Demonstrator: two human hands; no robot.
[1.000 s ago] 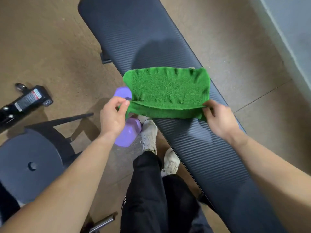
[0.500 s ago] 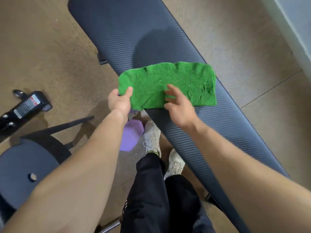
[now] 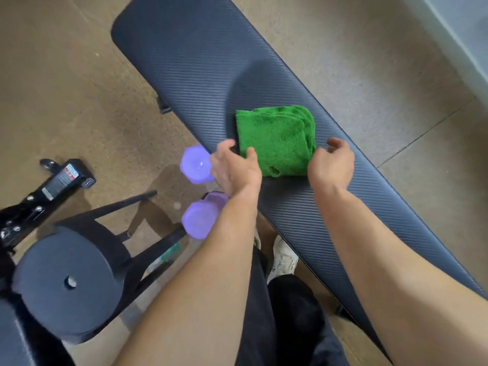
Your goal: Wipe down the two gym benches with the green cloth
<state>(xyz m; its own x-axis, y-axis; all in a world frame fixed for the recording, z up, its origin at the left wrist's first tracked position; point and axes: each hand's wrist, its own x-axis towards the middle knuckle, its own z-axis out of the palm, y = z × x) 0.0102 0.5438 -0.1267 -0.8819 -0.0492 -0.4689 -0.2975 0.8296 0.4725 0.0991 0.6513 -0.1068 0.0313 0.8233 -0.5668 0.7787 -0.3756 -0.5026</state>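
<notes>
Green cloth (image 3: 276,141) now folded smaller on surface (image 3: 200,62); hands, left (image 3: 236,167) and right (image 3: 331,163), loosely open, just released beside cloth; wiping next.

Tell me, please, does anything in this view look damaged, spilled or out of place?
One thing: the green cloth, folded on the bench, has a small ragged hole near its front edge, close to the left hand. Also, a purple dumbbell lies on the floor right beside the bench, near the person's feet, a possible trip hazard. Nothing looks spilled.
</notes>
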